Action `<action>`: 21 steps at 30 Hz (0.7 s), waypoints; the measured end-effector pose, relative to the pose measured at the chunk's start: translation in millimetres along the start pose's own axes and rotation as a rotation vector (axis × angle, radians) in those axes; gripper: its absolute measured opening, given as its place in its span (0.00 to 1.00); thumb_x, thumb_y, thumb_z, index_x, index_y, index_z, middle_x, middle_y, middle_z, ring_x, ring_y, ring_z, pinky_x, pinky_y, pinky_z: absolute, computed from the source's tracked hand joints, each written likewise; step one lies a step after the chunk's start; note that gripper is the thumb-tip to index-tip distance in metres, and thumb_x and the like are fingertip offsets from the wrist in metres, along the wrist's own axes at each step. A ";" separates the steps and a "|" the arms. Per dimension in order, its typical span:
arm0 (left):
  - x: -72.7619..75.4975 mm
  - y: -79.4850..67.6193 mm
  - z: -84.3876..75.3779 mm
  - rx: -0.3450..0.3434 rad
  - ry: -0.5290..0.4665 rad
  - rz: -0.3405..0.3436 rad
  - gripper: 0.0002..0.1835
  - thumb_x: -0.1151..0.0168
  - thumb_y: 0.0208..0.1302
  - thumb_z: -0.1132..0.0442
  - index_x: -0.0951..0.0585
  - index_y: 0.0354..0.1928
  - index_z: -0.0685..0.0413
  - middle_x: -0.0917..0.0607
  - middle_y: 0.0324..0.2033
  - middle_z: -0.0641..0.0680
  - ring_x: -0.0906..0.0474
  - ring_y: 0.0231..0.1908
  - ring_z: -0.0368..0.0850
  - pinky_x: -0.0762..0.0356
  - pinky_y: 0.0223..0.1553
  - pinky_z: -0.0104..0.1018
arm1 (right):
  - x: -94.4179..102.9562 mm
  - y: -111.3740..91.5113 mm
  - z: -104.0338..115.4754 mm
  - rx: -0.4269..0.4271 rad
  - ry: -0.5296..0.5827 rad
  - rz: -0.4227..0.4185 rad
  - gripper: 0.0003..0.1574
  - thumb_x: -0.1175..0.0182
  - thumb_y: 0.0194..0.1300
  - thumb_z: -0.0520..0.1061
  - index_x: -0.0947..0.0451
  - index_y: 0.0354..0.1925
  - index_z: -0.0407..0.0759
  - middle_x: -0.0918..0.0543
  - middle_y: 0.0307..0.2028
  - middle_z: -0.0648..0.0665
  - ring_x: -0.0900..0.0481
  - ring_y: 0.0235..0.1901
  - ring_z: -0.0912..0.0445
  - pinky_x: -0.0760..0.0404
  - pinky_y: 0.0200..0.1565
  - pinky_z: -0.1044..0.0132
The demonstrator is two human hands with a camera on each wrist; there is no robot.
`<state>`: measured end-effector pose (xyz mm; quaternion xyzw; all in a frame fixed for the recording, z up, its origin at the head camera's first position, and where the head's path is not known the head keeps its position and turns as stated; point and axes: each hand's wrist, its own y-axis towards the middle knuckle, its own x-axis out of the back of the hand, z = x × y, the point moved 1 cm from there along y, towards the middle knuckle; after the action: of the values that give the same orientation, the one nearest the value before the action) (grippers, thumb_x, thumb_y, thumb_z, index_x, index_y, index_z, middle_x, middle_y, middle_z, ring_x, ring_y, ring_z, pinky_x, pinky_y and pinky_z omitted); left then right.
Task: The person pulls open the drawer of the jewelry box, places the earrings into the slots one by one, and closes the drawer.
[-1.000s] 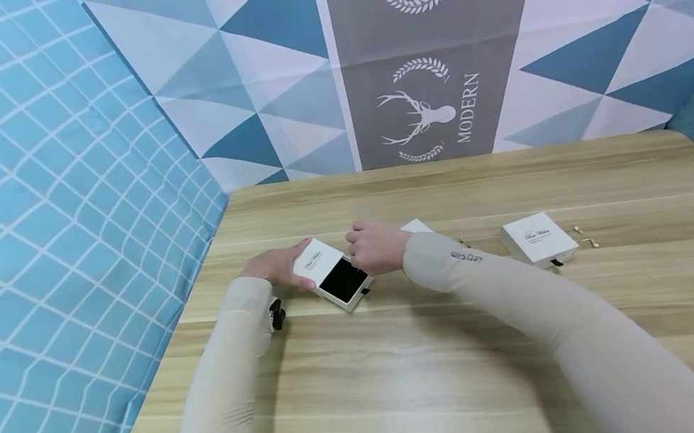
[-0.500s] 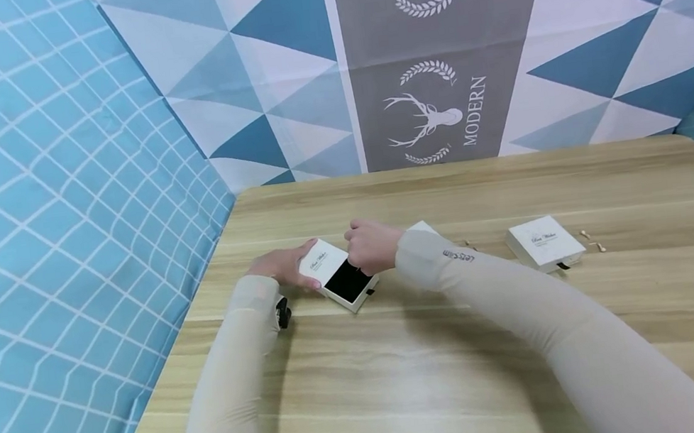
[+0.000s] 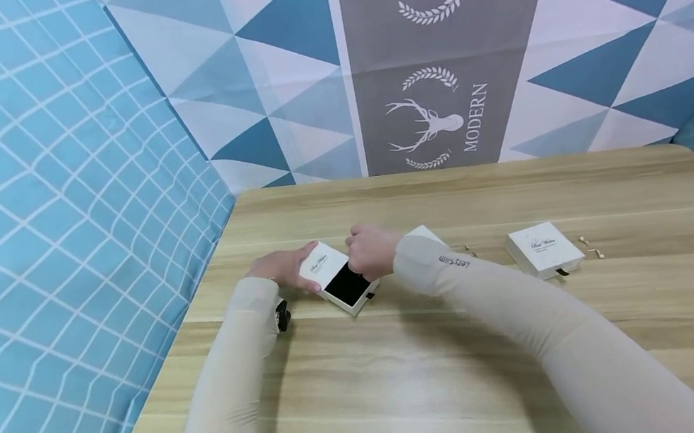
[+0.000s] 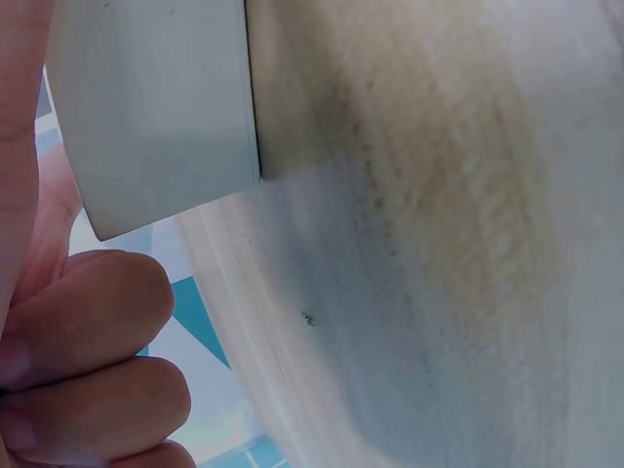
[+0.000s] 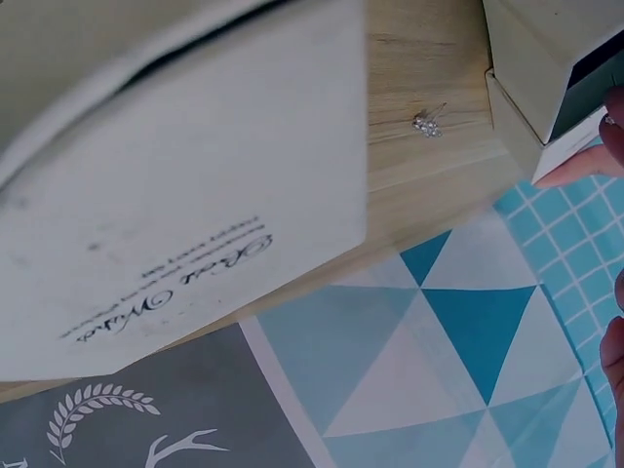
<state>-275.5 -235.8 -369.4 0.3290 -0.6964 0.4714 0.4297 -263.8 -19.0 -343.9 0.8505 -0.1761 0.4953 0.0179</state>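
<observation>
A person's left hand (image 3: 289, 269), at left of center, grips a white box (image 3: 321, 262), thumb and fingers clamped round its sides, its black-lined drawer (image 3: 362, 303) partly out. The right hand (image 3: 372, 251) bends over that lining, fingers curled together, apparently pinching a tiny glinting piece (image 5: 610, 120) seen at the right wrist view's edge. Over the past second both hands have barely shifted and the drawer stands equally open, suggesting fine work still underway. A sparkling earring (image 5: 427, 123) lies on the table (image 3: 342, 396); another box (image 3: 543, 248) sits at right of frame.
</observation>
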 end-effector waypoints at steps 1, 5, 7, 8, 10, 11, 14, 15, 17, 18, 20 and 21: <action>-0.4 0.0 0.3 0.000 0.003 -0.003 0.59 0.29 0.47 0.36 0.50 0.76 0.48 0.25 0.59 0.64 0.24 0.43 0.53 0.27 0.45 0.47 | 0.1 1.1 0.8 0.006 -0.005 0.003 0.08 0.40 0.58 0.50 0.15 0.28 0.53 0.15 0.28 0.55 0.24 0.32 0.56 0.32 0.40 0.63; -0.9 -0.1 1.0 0.006 0.006 -0.015 0.60 0.29 0.46 0.36 0.50 0.76 0.48 0.26 0.60 0.64 0.24 0.45 0.54 0.27 0.46 0.48 | 0.0 5.6 2.9 0.019 -0.028 -0.008 0.09 0.40 0.59 0.49 0.15 0.26 0.53 0.15 0.27 0.55 0.24 0.32 0.56 0.32 0.38 0.64; -0.9 -0.1 1.1 0.009 0.001 -0.016 0.60 0.29 0.46 0.35 0.51 0.76 0.48 0.26 0.61 0.64 0.24 0.45 0.54 0.27 0.46 0.49 | -0.5 7.4 3.4 0.021 -0.038 -0.007 0.09 0.40 0.59 0.48 0.15 0.26 0.53 0.15 0.27 0.55 0.24 0.32 0.57 0.32 0.38 0.64; -0.9 -0.1 1.0 0.012 -0.001 -0.015 0.60 0.29 0.46 0.35 0.51 0.76 0.48 0.26 0.61 0.64 0.24 0.45 0.54 0.27 0.46 0.49 | -0.9 8.1 3.6 0.020 -0.039 -0.003 0.08 0.40 0.59 0.48 0.15 0.27 0.53 0.15 0.28 0.55 0.24 0.32 0.56 0.33 0.39 0.64; -0.7 -0.1 0.9 0.015 -0.005 -0.013 0.60 0.29 0.46 0.35 0.51 0.76 0.47 0.26 0.61 0.64 0.24 0.45 0.54 0.27 0.46 0.49 | -1.9 9.1 3.8 0.017 -0.041 0.009 0.08 0.40 0.59 0.48 0.15 0.27 0.53 0.15 0.28 0.55 0.24 0.32 0.56 0.32 0.39 0.64; -0.7 -0.2 0.8 0.017 -0.008 -0.012 0.60 0.29 0.46 0.35 0.51 0.76 0.47 0.26 0.61 0.64 0.24 0.45 0.54 0.27 0.46 0.49 | -2.3 9.5 3.9 0.016 -0.041 0.015 0.08 0.40 0.59 0.48 0.15 0.27 0.52 0.15 0.28 0.55 0.24 0.32 0.56 0.32 0.39 0.64; -0.7 -0.2 0.7 0.020 -0.013 -0.012 0.61 0.29 0.46 0.35 0.51 0.76 0.46 0.26 0.61 0.64 0.24 0.45 0.54 0.28 0.47 0.48 | -2.8 10.5 4.5 0.012 -0.047 0.032 0.07 0.40 0.59 0.48 0.15 0.28 0.53 0.15 0.29 0.56 0.24 0.33 0.57 0.32 0.40 0.64; -0.8 -0.1 0.7 0.020 -0.016 -0.013 0.61 0.29 0.46 0.35 0.52 0.76 0.46 0.26 0.61 0.63 0.24 0.45 0.54 0.28 0.47 0.48 | -2.8 10.8 4.8 0.011 -0.048 0.034 0.07 0.40 0.59 0.48 0.15 0.28 0.53 0.15 0.29 0.56 0.24 0.33 0.57 0.32 0.40 0.64; -1.3 0.0 0.7 0.019 -0.023 -0.015 0.61 0.29 0.45 0.35 0.52 0.76 0.46 0.27 0.62 0.64 0.25 0.46 0.54 0.28 0.48 0.49 | -2.7 11.3 5.6 0.013 -0.058 0.041 0.07 0.40 0.59 0.48 0.15 0.28 0.53 0.15 0.29 0.56 0.24 0.33 0.57 0.32 0.40 0.64; -1.6 0.1 0.7 0.019 -0.025 -0.015 0.61 0.29 0.46 0.35 0.52 0.76 0.46 0.27 0.62 0.63 0.25 0.46 0.54 0.28 0.48 0.49 | -2.6 11.6 6.3 0.015 -0.062 0.046 0.06 0.39 0.58 0.48 0.15 0.28 0.53 0.15 0.29 0.56 0.24 0.33 0.57 0.32 0.40 0.65; -2.2 -0.2 0.6 0.018 -0.027 -0.016 0.61 0.29 0.46 0.36 0.52 0.76 0.46 0.27 0.62 0.64 0.25 0.47 0.55 0.28 0.48 0.49 | -2.8 12.2 7.5 0.024 -0.070 0.057 0.06 0.39 0.58 0.48 0.15 0.29 0.53 0.15 0.29 0.55 0.24 0.33 0.57 0.33 0.39 0.65; -2.6 -0.6 0.6 0.018 -0.027 -0.015 0.60 0.29 0.46 0.36 0.51 0.76 0.46 0.27 0.62 0.63 0.25 0.47 0.55 0.28 0.49 0.49 | -2.9 12.6 8.3 0.029 -0.076 0.061 0.05 0.38 0.58 0.48 0.15 0.29 0.53 0.15 0.29 0.55 0.24 0.33 0.58 0.33 0.39 0.65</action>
<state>-274.1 -236.4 -371.6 0.3444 -0.6952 0.4700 0.4209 -262.2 -31.8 -352.4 0.8632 -0.1952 0.4653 -0.0161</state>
